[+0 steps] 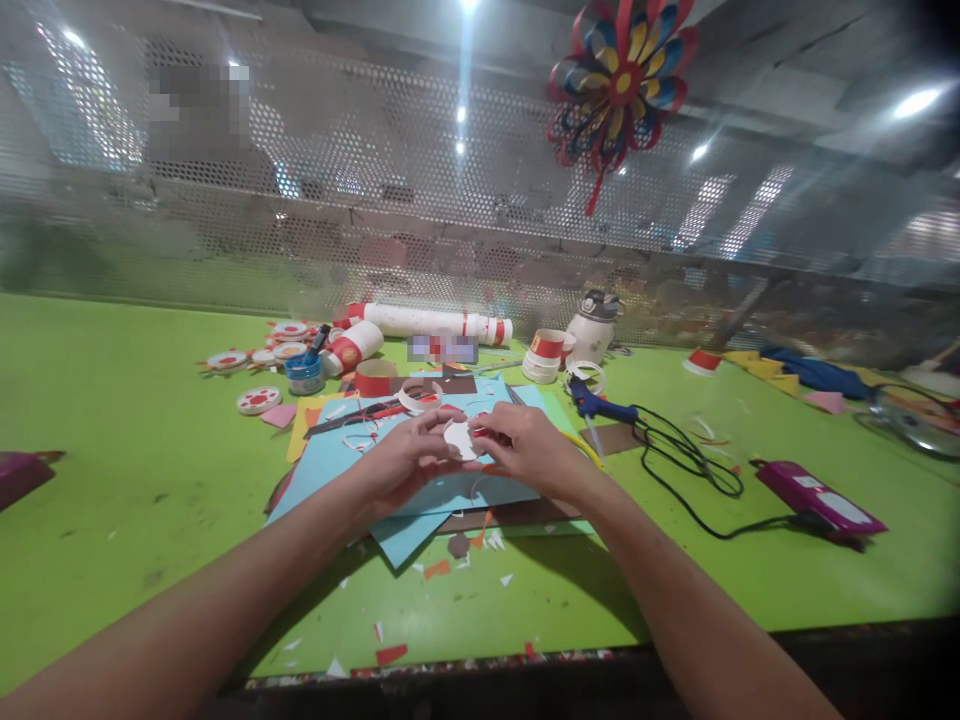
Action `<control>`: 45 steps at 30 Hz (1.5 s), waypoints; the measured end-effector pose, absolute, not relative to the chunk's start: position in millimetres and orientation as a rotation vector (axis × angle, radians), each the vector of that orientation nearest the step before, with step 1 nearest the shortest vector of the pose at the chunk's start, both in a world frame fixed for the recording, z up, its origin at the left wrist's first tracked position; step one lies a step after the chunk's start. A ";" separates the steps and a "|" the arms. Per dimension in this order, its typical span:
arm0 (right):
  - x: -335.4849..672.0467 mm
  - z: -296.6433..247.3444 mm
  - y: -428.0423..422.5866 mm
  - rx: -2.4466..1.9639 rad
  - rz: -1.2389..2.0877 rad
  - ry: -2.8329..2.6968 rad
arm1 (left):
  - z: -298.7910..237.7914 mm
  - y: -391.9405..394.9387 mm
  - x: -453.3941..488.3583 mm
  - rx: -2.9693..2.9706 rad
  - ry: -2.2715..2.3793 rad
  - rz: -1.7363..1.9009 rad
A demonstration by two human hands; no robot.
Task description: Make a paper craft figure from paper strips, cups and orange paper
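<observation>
Between my hands is a small white disc, apparently of paper or card, tilted up over the light-blue sheets. My left hand pinches its left edge between thumb and fingers. At its right edge the closed fingers of my right hand grip it, with something red showing beside them that I cannot make out. Just behind my hands lie a white ring and a dark, long-bladed tool. A red-and-white ring stands behind these.
At right a blue glue gun trails a black cord to a purple power strip. Behind are a long white tube, a bottle and a blue jar. Paper scraps litter the front of the green table.
</observation>
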State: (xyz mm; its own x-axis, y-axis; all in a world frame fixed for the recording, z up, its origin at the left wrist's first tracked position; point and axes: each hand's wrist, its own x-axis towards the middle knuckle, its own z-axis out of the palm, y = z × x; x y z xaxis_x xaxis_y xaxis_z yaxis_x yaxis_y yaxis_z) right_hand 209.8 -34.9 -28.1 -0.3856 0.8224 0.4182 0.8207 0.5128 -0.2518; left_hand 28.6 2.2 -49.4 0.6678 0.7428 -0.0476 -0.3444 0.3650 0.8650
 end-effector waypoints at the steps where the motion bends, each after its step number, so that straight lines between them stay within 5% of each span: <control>1: 209.7 -27.2 -35.4 -1.344 0.010 -2.262 | -49.8 2.2 28.6 0.959 0.478 0.733; 26: 219.7 -16.7 -37.6 -1.375 0.836 -1.900 | -46.8 0.7 27.3 1.045 0.543 0.741; 34: 219.5 -14.9 -34.9 -1.513 0.569 -1.830 | -48.9 2.4 26.6 1.067 0.604 0.705; 45: 202.0 -27.4 -33.6 -1.425 1.203 -1.458 | -42.4 -4.7 27.1 1.125 0.586 0.549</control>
State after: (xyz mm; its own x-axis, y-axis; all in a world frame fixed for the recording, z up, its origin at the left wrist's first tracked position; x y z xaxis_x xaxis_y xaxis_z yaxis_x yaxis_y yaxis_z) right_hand 202.0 -33.6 -27.4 -0.0934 0.9912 -0.0941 0.2801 -0.0645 -0.9578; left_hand 27.1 -4.7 -42.4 0.7261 0.6701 -0.1538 -0.1098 0.3339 0.9362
